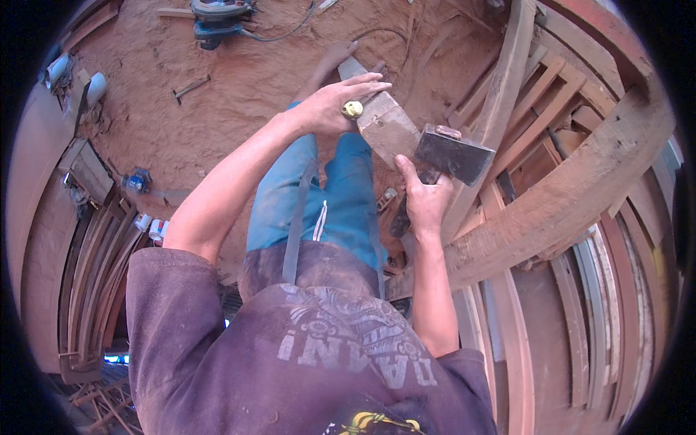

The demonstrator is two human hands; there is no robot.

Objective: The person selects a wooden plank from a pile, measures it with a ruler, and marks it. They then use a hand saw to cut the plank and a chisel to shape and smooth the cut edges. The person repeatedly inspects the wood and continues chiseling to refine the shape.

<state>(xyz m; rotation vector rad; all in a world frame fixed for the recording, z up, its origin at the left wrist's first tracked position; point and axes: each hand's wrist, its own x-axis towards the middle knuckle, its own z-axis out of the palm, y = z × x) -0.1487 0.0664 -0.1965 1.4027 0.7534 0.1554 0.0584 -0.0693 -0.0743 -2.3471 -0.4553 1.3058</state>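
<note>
A pale wooden beam [391, 127] slants in front of my knees. My left hand [330, 107] lies over its far part, fingers stretched across the wood. A yellow, round-ended tool handle [353, 109] shows almost end-on against this hand, gripped on the thumb side; its working end is hidden. My right hand [428, 196] is wrapped round the dark handle of a club hammer [455, 154]. The hammer's heavy black head is just right of the beam's near end, and the thumb points up along the grip.
A large curved timber [551, 203] and slatted wooden frames [540, 109] crowd the right. Boards [94, 268] stand at left. On the sawdust-covered ground lie another hammer [191, 88] and a blue corded power tool [214, 25].
</note>
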